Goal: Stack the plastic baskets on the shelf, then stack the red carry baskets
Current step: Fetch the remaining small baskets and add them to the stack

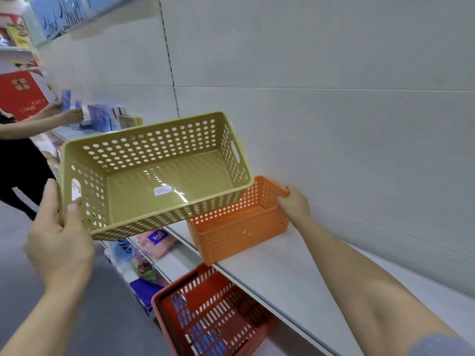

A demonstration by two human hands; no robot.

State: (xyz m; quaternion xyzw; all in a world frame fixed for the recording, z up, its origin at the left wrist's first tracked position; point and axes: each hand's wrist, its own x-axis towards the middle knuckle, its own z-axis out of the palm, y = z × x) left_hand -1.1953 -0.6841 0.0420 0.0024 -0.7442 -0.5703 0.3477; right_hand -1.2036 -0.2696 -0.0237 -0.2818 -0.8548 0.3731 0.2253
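Left hand (57,237) grasping the near left end of a tan basket (154,173), thumb tip inside by the handle slot, fingers (51,194) curled round the outside of the end wall. Held in the air, tilted, open side toward the camera, out past the front edge of the shelf (295,268). Small white label (162,190) stuck on the basket floor. Right end of the tan basket overlapping the left part of an orange basket (241,224); whether touching, cannot tell.

Orange basket resting on the white shelf, its near left corner poking out over the shelf's front edge. Right hand (294,204) gripping the far right end of the orange basket, fingers hooked over the rim at the handle.

Below the shelf's front edge, a red carry basket (213,312) with slotted walls, blue things showing through the slots. Left of it, on lower shelves, packets (154,242) in pink, purple and blue wrapping.

Far along the shelf toward its left end, a row of blue boxes (102,119) standing upright, and a second person's hands (69,114) on them. Red gift box (20,95) behind, white lettering on it. White panelled back wall (321,73) above the shelf.
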